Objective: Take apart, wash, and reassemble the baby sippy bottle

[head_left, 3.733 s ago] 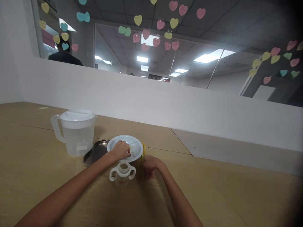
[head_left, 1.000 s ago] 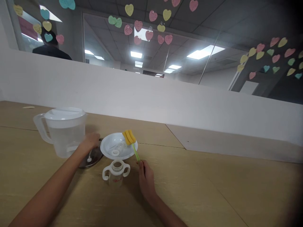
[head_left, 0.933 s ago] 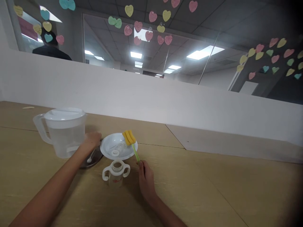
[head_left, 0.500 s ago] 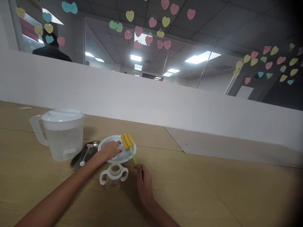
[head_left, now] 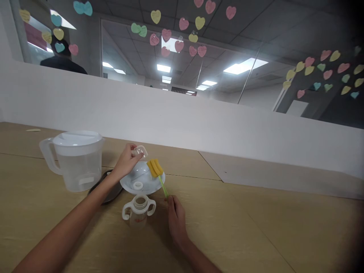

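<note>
Above the far rim of a white plate (head_left: 155, 188), my left hand (head_left: 127, 161) is closed on a clear bottle cap (head_left: 141, 151). My right hand (head_left: 176, 220) grips the green handle of a sponge brush (head_left: 155, 168); its yellow sponge head is over the right side of the plate. A white ring (head_left: 138, 185) lies on the plate near its front edge. Just in front of the plate stands a clear baby bottle (head_left: 138, 218) upright, with two white handles and an uncovered mouth. It is between my two forearms, touched by neither hand.
A lidded clear plastic pitcher (head_left: 79, 167) stands at the left. Beside it is a dark metal tray (head_left: 115, 192), partly hidden by my left forearm. A white low wall (head_left: 170, 117) with glass above borders the table's back. Behind the glass at far left is a person (head_left: 61, 57).
My left hand has risen from the plate, lifting the clear cap off it. The white ring now shows on the plate. My right hand still holds the sponge brush, nearly in place.
</note>
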A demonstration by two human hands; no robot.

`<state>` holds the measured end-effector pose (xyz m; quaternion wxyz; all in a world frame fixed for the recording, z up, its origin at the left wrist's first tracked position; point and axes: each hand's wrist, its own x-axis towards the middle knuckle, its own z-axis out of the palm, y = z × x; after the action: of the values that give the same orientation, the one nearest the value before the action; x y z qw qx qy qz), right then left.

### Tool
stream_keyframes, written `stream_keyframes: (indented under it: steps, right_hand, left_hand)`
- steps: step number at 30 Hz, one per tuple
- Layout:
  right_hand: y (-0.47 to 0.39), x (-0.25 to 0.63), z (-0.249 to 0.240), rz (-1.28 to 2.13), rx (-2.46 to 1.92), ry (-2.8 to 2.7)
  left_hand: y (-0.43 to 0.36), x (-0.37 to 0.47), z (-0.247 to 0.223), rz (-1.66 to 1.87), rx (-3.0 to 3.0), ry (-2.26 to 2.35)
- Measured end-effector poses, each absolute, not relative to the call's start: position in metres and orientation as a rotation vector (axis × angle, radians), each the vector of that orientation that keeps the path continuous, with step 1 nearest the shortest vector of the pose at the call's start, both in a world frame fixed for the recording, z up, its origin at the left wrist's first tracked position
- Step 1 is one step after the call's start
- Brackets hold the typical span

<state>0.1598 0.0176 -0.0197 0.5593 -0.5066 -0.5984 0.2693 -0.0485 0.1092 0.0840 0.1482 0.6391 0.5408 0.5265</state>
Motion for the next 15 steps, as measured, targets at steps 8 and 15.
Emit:
stream_keyframes:
  steps: [8, 15]
  right_hand:
    - [0.013, 0.162, -0.026, 0.485, -1.172, -1.53]
    - [0.014, 0.162, -0.03, 0.306, -1.154, -1.653]
  left_hand:
    - [0.081, -0.02, 0.086, 1.197, 1.741, 1.103]
    - [0.061, -0.047, 0.094, 0.992, 2.268, 1.267]
